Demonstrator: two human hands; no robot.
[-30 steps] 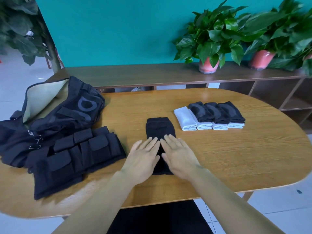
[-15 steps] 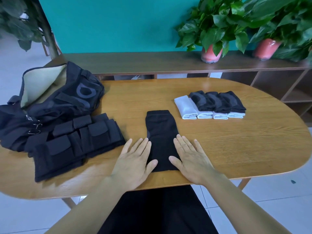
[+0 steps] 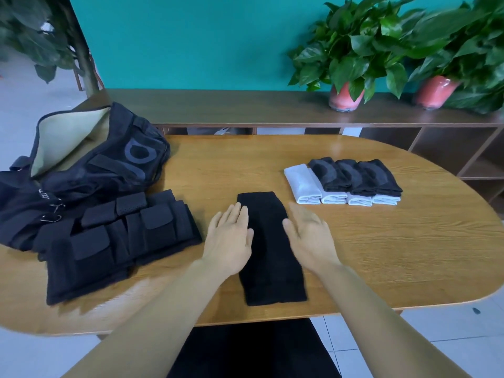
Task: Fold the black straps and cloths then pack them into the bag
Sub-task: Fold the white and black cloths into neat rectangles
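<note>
Your black cloth (image 3: 270,244) lies flat on the wooden table (image 3: 395,255), a long, narrow strip running away from you, its near end close to the table's front edge and its far end slightly narrower. To your left sit the folded black straps (image 3: 120,238), a stack with flap-like pockets, and just behind them the black bag (image 3: 90,162), its mouth gaping and showing a pale lining. To your right, further back, a row of folded cloths (image 3: 343,182) lies side by side, dark pieces overlapping white ones.

Your left hand (image 3: 230,241) is spread, fingers straight and close together, lying along the left edge of the black cloth; whether it presses the fabric or only the table beside it, you cannot tell. Your right hand (image 3: 309,237) mirrors it on the right edge, fingers extended and relaxed, palm turned slightly inward. Neither hand grips anything. Two potted plants (image 3: 351,53) stand on the shelf (image 3: 245,110) behind the table.
</note>
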